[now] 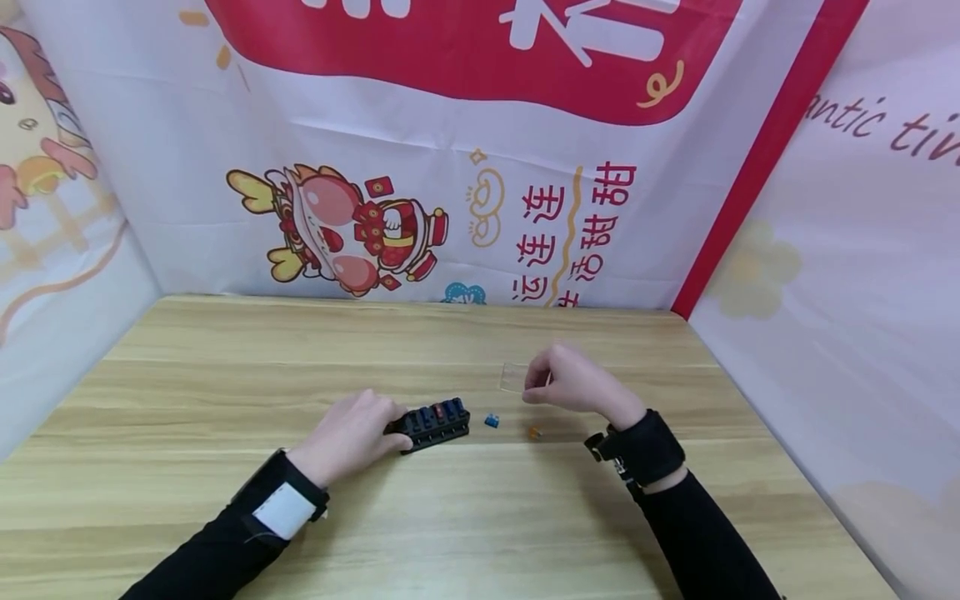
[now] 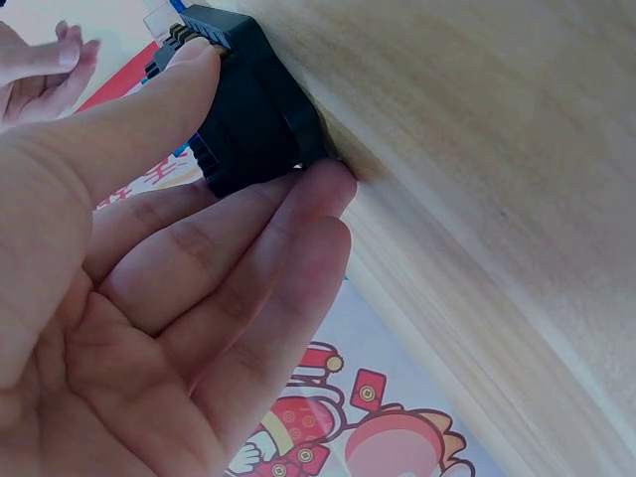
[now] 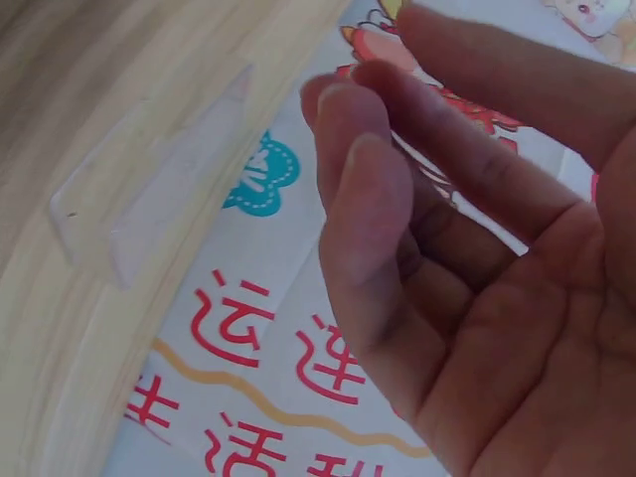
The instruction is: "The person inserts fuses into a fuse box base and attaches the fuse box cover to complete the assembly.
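Observation:
My left hand (image 1: 351,435) grips the left end of a black fuse block (image 1: 438,427), thumb on the near side and fingers round the far side. A row of blade fuses, mostly dark blue with one red, stands in the block. In the left wrist view the thumb presses on the top edge of the fuse block (image 2: 260,104). My right hand (image 1: 573,385) hovers over the table with loosely bent fingers and nothing between them. Close beside it lies a clear plastic cover (image 3: 149,189). A small blue fuse (image 1: 492,421) and an orange fuse (image 1: 534,433) lie between the hands.
The wood-grain table (image 1: 465,525) ends at the back against a printed cloth (image 1: 465,125). Another cloth wall (image 1: 847,275) borders the right side, and one stands on the left.

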{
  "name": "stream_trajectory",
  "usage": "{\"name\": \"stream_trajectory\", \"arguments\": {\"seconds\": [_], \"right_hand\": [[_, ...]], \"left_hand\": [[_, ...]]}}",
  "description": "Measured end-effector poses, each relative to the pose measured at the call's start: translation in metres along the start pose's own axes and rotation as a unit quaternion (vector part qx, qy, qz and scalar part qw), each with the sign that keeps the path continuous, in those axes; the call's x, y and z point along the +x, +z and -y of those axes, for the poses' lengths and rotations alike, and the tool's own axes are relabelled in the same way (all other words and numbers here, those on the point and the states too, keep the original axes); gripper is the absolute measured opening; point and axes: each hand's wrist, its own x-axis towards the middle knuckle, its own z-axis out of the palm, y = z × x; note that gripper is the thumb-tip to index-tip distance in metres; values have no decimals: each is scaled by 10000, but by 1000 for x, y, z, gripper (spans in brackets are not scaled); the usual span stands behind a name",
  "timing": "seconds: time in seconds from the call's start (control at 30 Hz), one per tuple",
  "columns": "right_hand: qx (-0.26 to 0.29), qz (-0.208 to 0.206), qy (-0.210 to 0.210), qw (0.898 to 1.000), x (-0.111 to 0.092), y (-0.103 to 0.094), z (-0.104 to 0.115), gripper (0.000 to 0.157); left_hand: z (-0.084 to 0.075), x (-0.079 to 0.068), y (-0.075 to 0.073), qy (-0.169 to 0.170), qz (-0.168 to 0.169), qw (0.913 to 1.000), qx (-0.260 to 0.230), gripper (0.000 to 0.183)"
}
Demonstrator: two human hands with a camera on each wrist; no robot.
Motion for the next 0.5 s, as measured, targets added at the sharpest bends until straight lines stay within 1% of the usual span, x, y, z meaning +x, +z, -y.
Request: {"name": "stream_trajectory", "arguments": {"seconds": [0.13, 0.3, 0.37, 0.5], "right_hand": [[-178, 119, -134, 9997, 0, 6, 0, 9], [-480, 176, -490, 9975, 4, 19, 7, 6], [-671, 137, -633, 9956, 6, 25, 10, 6], [-1095, -77, -745, 9912, 8, 36, 13, 6]], "left_hand": [[-2, 0, -1, 39, -53, 10000, 3, 23], [-2, 0, -1, 31, -5, 10000, -4, 21], [-2, 0, 0, 38, -3, 10000, 8, 21], [-3, 1, 1, 18, -7, 10000, 65, 21]]}}
